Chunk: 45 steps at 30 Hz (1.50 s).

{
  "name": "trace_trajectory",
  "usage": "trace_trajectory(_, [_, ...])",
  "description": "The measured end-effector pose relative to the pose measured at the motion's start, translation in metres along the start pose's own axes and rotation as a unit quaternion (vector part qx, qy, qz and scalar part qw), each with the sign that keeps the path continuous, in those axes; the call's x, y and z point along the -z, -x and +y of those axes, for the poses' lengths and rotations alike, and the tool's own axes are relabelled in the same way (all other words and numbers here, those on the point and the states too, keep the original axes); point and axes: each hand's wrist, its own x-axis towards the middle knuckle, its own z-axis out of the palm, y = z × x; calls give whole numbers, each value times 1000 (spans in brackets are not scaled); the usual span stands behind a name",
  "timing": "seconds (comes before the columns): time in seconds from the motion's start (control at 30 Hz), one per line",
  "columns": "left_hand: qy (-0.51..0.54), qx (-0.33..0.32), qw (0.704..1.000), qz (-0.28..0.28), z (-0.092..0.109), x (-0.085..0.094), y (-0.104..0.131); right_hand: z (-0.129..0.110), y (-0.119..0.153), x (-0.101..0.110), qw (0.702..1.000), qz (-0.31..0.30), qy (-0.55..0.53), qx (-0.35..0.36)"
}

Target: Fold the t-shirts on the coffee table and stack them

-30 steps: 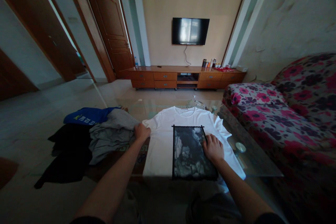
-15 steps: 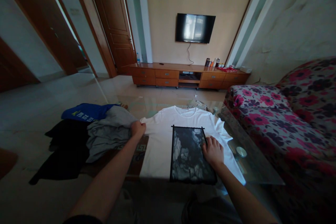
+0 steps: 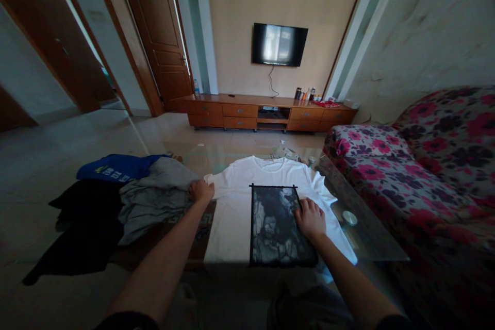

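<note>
A white T-shirt (image 3: 228, 216) lies spread on the glass table, its neckline facing away from me. A dark grey and black picture print (image 3: 276, 227) covers part of its front. At the left sleeve, my left hand (image 3: 201, 192) is closed on the cloth edge; some of its fingers are hidden. My right hand (image 3: 312, 219) rests palm down at the print's right edge, with fingers spread. Just left of my left hand is a crumpled grey garment (image 3: 154, 198), touching or nearly touching its knuckles.
Black garments (image 3: 85, 227) and a blue garment with lettering (image 3: 116, 166) lie heaped at the left. The glass table (image 3: 371, 237) reaches right toward a floral sofa (image 3: 371, 157). Beyond stand a low wooden cabinet (image 3: 240, 111) and a wall television (image 3: 279, 45).
My view has turned slightly, so the room sits a little farther left. Both hands remain at nearly the same spots on the T-shirt, which lies as before.
</note>
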Motion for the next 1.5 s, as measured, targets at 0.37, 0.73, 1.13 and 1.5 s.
trace_trajectory(0.37, [-18, -271, 962, 38, 41, 15, 27, 1, 1, -1, 1000, 0, -4, 3])
trace_trajectory(0.73, [-97, -481, 855, -170, 37, -50, 76, 1, 2, 0, 1000, 14, -6, 10])
trace_trajectory(1.13, [-104, -495, 848, -159, -3, -46, 54, -24, 9, -3, 999, -46, -22, 16])
trace_trajectory(1.5, [-118, -494, 851, -132, -21, -18, 43, 2, -40, 9, 979, -21, -105, -172])
